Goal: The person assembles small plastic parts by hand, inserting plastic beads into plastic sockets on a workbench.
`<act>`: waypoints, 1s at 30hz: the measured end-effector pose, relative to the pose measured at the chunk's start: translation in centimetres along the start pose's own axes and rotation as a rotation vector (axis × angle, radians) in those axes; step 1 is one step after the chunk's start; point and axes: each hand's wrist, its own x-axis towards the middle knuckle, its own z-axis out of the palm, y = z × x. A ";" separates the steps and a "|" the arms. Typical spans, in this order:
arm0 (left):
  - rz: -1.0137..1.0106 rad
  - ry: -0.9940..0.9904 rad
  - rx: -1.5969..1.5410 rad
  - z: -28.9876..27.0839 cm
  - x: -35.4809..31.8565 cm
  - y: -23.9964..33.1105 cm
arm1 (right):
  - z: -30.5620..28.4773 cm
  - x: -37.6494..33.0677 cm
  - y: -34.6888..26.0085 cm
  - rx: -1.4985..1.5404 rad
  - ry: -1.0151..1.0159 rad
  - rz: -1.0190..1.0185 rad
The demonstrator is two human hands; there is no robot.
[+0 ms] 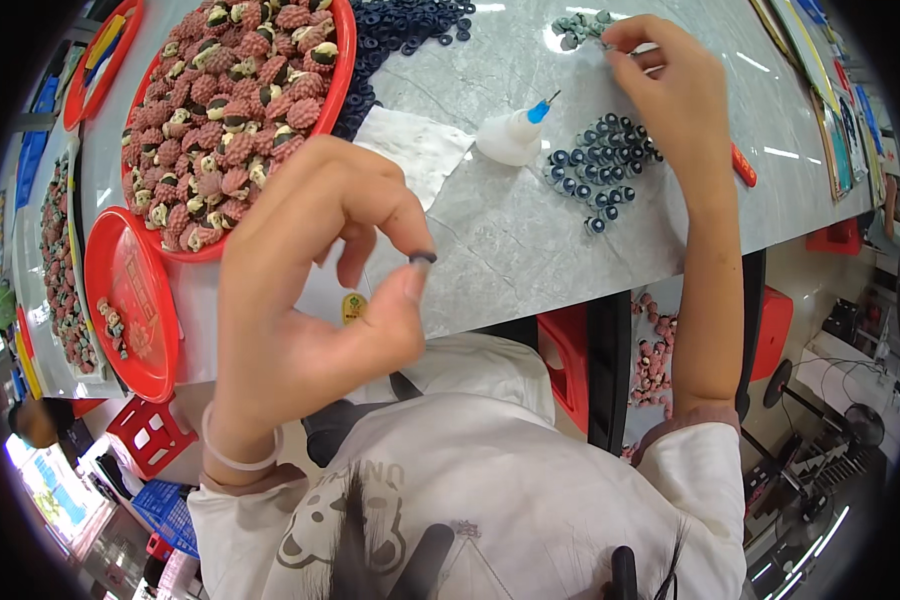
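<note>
The left hand (300, 290) is raised close to the camera over the near edge of the grey marble-patterned tabletop (530, 230), wrist bent, with thumb and forefinger pinching a small dark rubber ring (423, 257) while the other fingers curl loosely above. The right hand (670, 90) stretches on a straight forearm to the far edge of the tabletop, its fingertips gathered at a little heap of grey-green discs (578, 25); whether they grip one I cannot tell. Between the hands lie a white glue bottle with a blue nozzle (515, 132), tipped on its side, a cluster of dark assembled rings (600, 170) and a white paper sheet (415, 150). A large red round tray of pink textured berry-shaped pieces (235, 100) fills the left side, with a pile of dark blue rings (405, 25) behind it.
</note>
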 end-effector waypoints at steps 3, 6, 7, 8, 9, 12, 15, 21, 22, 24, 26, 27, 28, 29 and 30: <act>-0.044 0.004 -0.145 0.7 -1.0 -0.6 | -1.6 -1.2 -0.7 0.521 0.053 0.235; -0.009 -0.015 -0.240 1.6 -0.6 -0.8 | -4.1 -3.9 -1.4 0.789 0.127 0.268; 0.029 0.027 -0.286 2.0 -0.7 -0.9 | -4.1 -4.8 -2.0 0.798 0.114 0.275; 0.068 0.069 -0.330 2.3 -1.0 -0.8 | -4.1 -5.5 -2.7 0.885 0.062 0.212; 0.077 0.069 -0.328 2.5 -1.1 -0.8 | -3.9 -6.2 -3.3 0.967 0.011 0.150; 0.117 0.110 -0.327 3.2 -1.4 -1.2 | -2.3 -7.7 -6.0 1.192 -0.142 0.051; 0.154 0.144 -0.347 3.8 -1.2 -1.1 | -2.6 -8.9 -8.3 1.328 -0.154 0.240; 0.189 0.232 -0.195 4.2 -2.0 -1.0 | -1.6 -9.5 -9.0 1.502 -0.259 0.282; 0.188 0.228 -0.197 4.3 -2.0 -1.0 | -1.7 -9.4 -9.2 1.509 -0.241 0.329; 0.277 0.243 -0.126 4.4 -1.8 -1.1 | -1.8 -9.5 -9.3 1.517 -0.222 0.377; 0.245 0.233 -0.148 4.4 -1.8 -0.7 | -1.8 -9.5 -9.3 1.469 -0.195 0.306; 0.211 0.227 -0.169 4.4 -1.9 -0.6 | -1.7 -9.5 -9.3 1.470 -0.195 0.306; 0.211 0.226 -0.168 4.4 -1.9 -0.5 | -1.5 -9.5 -9.3 1.437 -0.169 0.260; 0.170 0.196 -0.189 4.3 -1.8 -0.4 | -1.2 -9.6 -9.2 1.403 -0.142 0.215; 0.127 0.168 -0.210 4.2 -1.9 -0.4 | -1.0 -9.7 -9.2 1.403 -0.143 0.216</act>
